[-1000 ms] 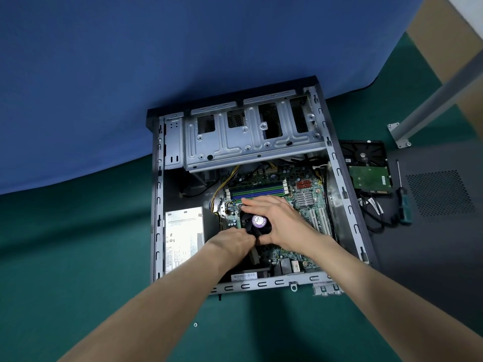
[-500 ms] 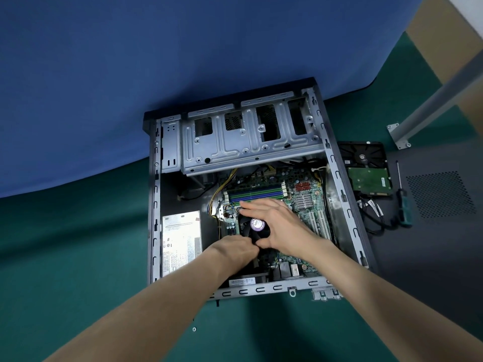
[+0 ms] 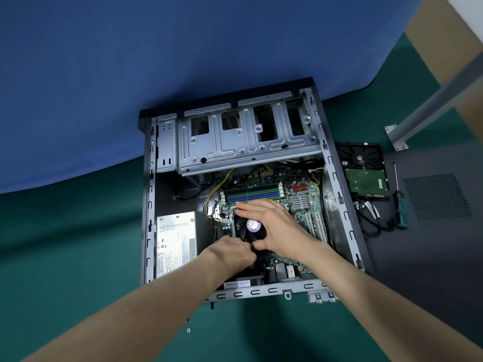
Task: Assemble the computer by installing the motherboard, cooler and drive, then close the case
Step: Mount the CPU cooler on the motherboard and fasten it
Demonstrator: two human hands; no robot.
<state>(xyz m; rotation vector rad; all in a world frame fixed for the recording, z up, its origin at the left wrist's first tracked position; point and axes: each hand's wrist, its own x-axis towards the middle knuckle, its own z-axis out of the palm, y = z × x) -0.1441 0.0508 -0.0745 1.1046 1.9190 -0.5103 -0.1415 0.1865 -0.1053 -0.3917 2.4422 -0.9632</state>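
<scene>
An open computer case lies flat on the green mat with the green motherboard inside. On the board sits the black cooler fan with a purple round label. My right hand grips the cooler from the right, fingers stretched over its far edge and thumb at its near edge. At the cooler's near left corner my left hand holds it with curled fingers. The hard drive lies outside, to the right of the case, circuit board up.
A silver power supply fills the case's left side and a metal drive cage its far end. The dark side panel, a green-handled screwdriver and black cables lie to the right. Small screws lie near the front.
Both hands stay on the cooler with only slight shifts of the fingers. The view has drifted a little.
</scene>
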